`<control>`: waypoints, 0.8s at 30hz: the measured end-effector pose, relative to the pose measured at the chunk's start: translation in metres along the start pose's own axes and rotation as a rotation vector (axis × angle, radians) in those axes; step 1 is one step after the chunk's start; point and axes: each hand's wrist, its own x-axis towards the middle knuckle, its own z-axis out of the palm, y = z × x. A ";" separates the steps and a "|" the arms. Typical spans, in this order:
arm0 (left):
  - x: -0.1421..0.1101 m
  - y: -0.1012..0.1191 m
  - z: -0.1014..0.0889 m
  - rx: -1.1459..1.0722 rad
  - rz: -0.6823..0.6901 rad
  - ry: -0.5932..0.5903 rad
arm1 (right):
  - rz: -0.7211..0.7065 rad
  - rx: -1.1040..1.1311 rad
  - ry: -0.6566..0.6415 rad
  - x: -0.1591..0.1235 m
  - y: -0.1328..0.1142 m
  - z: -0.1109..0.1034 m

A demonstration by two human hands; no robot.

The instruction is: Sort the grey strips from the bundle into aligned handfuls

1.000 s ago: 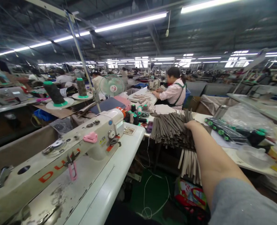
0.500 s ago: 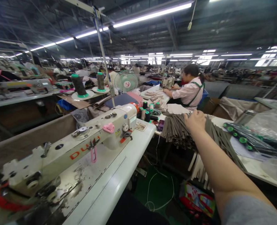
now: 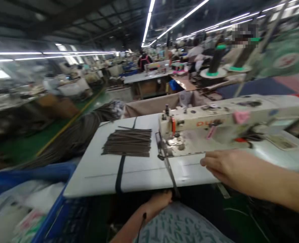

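Note:
My left hand [image 3: 160,199] is low at the front edge of the sewing table, its fingers closed at the lower end of a grey-brown fabric strip [image 3: 171,173]. This strip runs up over the edge to the needle area of a white sewing machine [image 3: 195,125]. Over the tabletop in front of the machine, my right hand [image 3: 222,166] reaches leftward, slightly blurred, with fingers stretched out and nothing visible in them. A flat stack of dark grey-brown strips [image 3: 129,142] lies left of the machine, across a dark band [image 3: 120,173].
At lower left is a blue crate [image 3: 53,170] with pale bags inside. Pink-handled snips [image 3: 211,132] rest against the machine arm. Thread cones [image 3: 216,60] and a green fan [image 3: 287,60] stand behind. Other people work at machines farther back.
The view has swung left, and the large strip pile and the nearby co-worker are out of sight. My right hand has left that pile. My left hand, strip and stack now show.

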 end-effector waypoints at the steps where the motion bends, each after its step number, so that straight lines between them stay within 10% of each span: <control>1: 0.006 -0.015 -0.006 0.004 -0.039 0.045 | -0.132 0.043 -0.077 0.020 -0.016 0.012; 5: 0.004 -0.051 -0.011 -0.018 -0.077 0.133 | -0.268 0.163 -0.049 0.098 -0.071 0.055; 14: -0.070 -0.122 0.003 -0.267 -0.009 0.391 | 0.042 0.143 0.031 0.261 -0.116 0.137; 24: -0.111 -0.153 -0.001 -0.384 -0.026 0.486 | 0.145 0.078 -0.120 0.292 -0.116 0.149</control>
